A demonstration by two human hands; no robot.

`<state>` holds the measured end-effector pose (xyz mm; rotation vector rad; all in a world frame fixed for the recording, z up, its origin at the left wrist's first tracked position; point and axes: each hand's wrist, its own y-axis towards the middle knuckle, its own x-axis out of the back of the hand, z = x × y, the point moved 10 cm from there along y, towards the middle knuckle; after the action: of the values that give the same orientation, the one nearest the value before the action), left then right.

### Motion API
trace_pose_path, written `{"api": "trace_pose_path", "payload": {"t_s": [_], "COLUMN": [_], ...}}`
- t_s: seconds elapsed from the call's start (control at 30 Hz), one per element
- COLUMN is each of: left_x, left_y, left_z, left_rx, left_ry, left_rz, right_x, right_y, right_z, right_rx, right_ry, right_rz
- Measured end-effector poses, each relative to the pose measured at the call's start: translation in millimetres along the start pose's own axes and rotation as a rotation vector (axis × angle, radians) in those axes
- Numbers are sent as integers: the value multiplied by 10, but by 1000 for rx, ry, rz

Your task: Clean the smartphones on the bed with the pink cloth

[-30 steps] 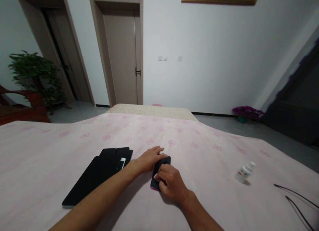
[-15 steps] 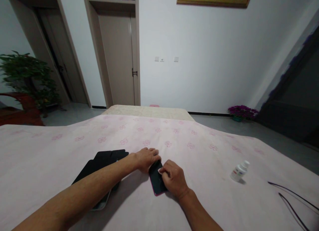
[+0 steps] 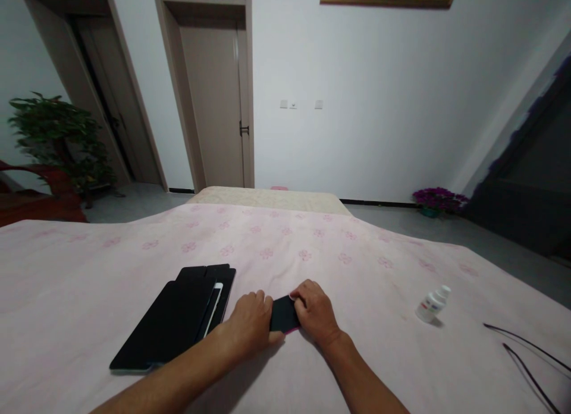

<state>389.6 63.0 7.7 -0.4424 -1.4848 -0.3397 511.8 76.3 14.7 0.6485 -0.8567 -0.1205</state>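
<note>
A dark phone with a pink edge lies in front of me, tilted on the bed cover. My left hand is closed around its left side, thumb along the near edge. Curled over the phone's right side, my right hand pinches a small white piece, perhaps a wipe, of which only a sliver shows at the fingertips. Left of my hands lies a pile of flat devices: a large black tablet, a white-edged phone beside it, and further dark devices under them.
A white bottle with a label stands to the right. Beyond it, two thin dark cables run off the right edge. A pink flowered cover spreads under everything. Doors, a potted plant and purple flowers are farther off.
My left hand has moved from the phone's far end to its left side, uncovering more of the device pile. The phone has turned, and my right hand has shifted towards its far right corner.
</note>
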Motion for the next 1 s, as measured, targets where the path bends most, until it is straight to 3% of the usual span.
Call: {"api": "trace_pose_path", "payload": {"t_s": [0.1,0.27,0.37,0.5,0.7,0.83,1.0], "left_x": [-33,-209,-281,-295,-136,-93,-98], "left_y": [-250,-498,-515,-504,-614,-628,-599], "left_z": [-108,-225,-230,-233,-397,-398,-277], "left_rx": [-13,-80,-98,-133,-362,-388,-360], "left_ry": [-111,-254,-281,-325,-346,-335,-444], "left_rz": [-58,-31,-56,-175,-396,-429,-417], "right_x": [-54,-122,-96,-56,-179,-293,-234], "right_y": [-17,-36,-28,-31,19,70,58], "right_z": [79,181,131,54,-88,24,210], "right_rx": [52,94,22,-61,-177,-139,-24], "right_ry": [-19,-24,-62,-74,111,210,16], "right_rz": [52,99,66,3,-10,62,89]}}
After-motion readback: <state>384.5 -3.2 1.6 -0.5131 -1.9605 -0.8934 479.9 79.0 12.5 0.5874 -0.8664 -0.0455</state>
